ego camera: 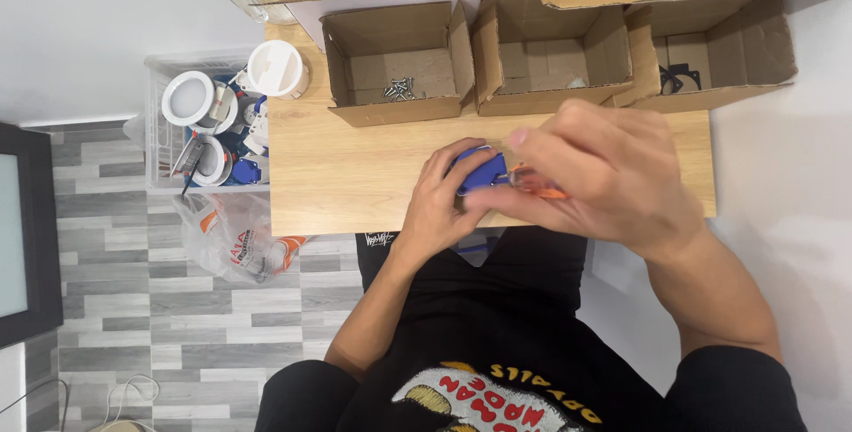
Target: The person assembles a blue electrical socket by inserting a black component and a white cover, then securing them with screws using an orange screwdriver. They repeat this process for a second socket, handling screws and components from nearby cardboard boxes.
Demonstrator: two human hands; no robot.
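Centre frame: left hand point(444, 197) grips blue part point(479, 170) on table point(337, 175); right hand point(603, 175) pinches orange screwdriver point(537, 188) into it. Risk: tip slipping, gouging fingers.

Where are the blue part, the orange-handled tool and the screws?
Blue part point(480, 171), head view: its top face between the hands.
Orange-handled tool point(543, 191), head view: the handle under the right hand's fingers.
Screws point(399, 89), head view: the middle of the pile in the left box.
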